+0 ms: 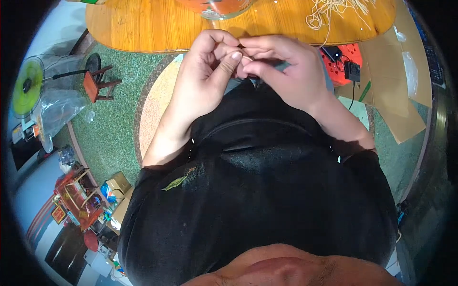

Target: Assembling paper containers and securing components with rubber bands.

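Note:
My left hand (206,71) and my right hand (291,66) meet just in front of the wooden table's near edge. Both are closed in a pinch, with the fingertips almost touching. Between them shows a short bit of a thin pale strand (247,58); the rest is hidden by my fingers. On the table to the right lies a loose tangle of cream string (336,10). One end of it trails over the edge toward the back of my right hand, where it goes out of sight.
The wooden table (143,26) carries an orange-red round container (214,6) with a clear base. A red perforated stool (339,64) holds black devices, beside flattened cardboard (389,81). At left are a green-bladed fan (27,86) and a small wooden stool (95,85).

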`<state>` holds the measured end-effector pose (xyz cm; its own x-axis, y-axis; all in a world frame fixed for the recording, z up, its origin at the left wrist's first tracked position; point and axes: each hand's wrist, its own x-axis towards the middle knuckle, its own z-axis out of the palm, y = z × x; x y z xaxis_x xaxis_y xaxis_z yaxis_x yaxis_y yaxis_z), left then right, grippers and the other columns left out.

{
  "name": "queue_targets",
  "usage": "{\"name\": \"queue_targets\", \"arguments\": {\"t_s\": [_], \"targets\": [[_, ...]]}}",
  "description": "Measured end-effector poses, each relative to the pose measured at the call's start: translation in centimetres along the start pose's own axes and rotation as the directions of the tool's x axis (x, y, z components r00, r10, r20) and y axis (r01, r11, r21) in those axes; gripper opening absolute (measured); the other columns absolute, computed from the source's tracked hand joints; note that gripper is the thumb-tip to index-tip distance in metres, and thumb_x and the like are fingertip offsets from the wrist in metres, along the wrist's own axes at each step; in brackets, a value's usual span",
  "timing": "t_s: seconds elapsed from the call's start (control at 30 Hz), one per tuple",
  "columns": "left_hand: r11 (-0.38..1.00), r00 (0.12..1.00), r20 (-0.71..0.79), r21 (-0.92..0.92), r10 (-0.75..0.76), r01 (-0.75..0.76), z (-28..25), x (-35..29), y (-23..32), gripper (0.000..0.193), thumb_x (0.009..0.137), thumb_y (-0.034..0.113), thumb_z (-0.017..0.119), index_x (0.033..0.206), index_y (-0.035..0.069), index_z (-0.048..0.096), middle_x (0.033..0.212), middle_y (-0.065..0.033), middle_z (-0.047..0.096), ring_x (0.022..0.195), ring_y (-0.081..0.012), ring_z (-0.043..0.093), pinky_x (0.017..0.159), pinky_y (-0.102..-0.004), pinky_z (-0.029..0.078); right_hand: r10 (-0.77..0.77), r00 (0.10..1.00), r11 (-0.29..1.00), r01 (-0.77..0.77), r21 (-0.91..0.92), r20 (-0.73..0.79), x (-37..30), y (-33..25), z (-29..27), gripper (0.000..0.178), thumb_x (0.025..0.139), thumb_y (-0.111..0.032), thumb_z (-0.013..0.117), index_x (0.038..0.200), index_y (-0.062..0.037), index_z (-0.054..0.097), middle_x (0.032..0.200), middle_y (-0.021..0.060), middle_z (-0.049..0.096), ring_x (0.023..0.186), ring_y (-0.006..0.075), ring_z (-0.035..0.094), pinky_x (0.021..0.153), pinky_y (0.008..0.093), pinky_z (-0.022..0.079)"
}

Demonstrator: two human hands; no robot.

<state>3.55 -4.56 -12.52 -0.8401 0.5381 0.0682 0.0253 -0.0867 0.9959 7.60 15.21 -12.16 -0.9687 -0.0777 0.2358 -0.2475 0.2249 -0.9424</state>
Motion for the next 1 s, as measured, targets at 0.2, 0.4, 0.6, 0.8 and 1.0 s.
{"name": "queue_targets", "arguments": {"t_s": [0.2, 0.4, 0.6, 0.8, 1.0], "targets": [[1.0, 1.0, -0.005, -0.005, 0.011, -0.011, -0.3, 0.4, -0.2, 0.024, 0.108, 0.002, 0.05, 0.131, -0.004, 0.049, 0.1, -0.0099, 0.07, 0.088, -0.0126, 0.068, 0.082, -0.0264, 0.056, -0.037, 0.999, 0.991, 0.034, -0.128, -0.02, 0.6, 1.1, -0.3, 0.018, 0.089, -0.008, 0.077, 0.106, -0.0045, 0.073, 0.088, 0.007, 0.076, 0.083, 0.0162, 0.076, 0.075, 0.0278, 0.059], [0.99, 1.0, -0.024, -0.142, -0.008, 0.004, -0.4, 0.6, -1.0, 0.029, 0.106, 0.002, 0.055, 0.134, -0.005, 0.053, 0.11, -0.0124, 0.072, 0.1, -0.0138, 0.069, 0.09, -0.0264, 0.055, 0.045, 0.991, 0.982, -0.021, 0.188, -0.125, 0.7, 1.8, 0.3, 0.01, 0.093, 0.0, 0.073, 0.1, 0.0006, 0.066, 0.089, 0.0064, 0.075, 0.086, 0.0131, 0.074, 0.076, 0.0257, 0.059], [0.994, 0.999, -0.042, 0.106, 0.03, -0.026, -0.7, 1.1, -1.2, 0.013, 0.098, 0.003, 0.069, 0.11, -0.003, 0.07, 0.098, -0.0068, 0.075, 0.092, -0.0115, 0.07, 0.086, -0.0261, 0.056, 0.07, 0.998, 0.964, -0.065, 0.259, -0.01, 0.8, 1.8, -0.2, 0.013, 0.092, 0.0, 0.074, 0.101, 0.0003, 0.065, 0.091, 0.0065, 0.074, 0.087, 0.0121, 0.073, 0.078, 0.0255, 0.059], [0.91, 0.983, -0.068, 0.394, 0.17, -0.13, -0.6, 1.5, -1.0, 0.008, 0.095, 0.009, 0.074, 0.097, 0.001, 0.071, 0.085, -0.008, 0.073, 0.078, -0.0171, 0.07, 0.073, -0.0293, 0.054, 0.08, 0.997, 0.995, -0.079, 0.065, -0.016, 1.1, 0.6, -0.4, 0.014, 0.09, -0.003, 0.076, 0.103, -0.0019, 0.072, 0.088, 0.0072, 0.073, 0.082, 0.0147, 0.071, 0.075, 0.0277, 0.057], [0.743, 0.936, -0.053, 0.624, 0.348, -0.241, -0.5, 1.8, 0.2, 0.01, 0.091, 0.009, 0.077, 0.097, 0.003, 0.071, 0.092, -0.0137, 0.073, 0.084, -0.028, 0.071, 0.075, -0.0355, 0.055, -0.062, 0.994, 0.98, 0.045, -0.192, -0.087, 1.5, 0.4, -0.5, 0.006, 0.086, -0.004, 0.076, 0.09, -0.0038, 0.072, 0.085, 0.0089, 0.069, 0.072, 0.0196, 0.067, 0.065, 0.0311, 0.052]]}}
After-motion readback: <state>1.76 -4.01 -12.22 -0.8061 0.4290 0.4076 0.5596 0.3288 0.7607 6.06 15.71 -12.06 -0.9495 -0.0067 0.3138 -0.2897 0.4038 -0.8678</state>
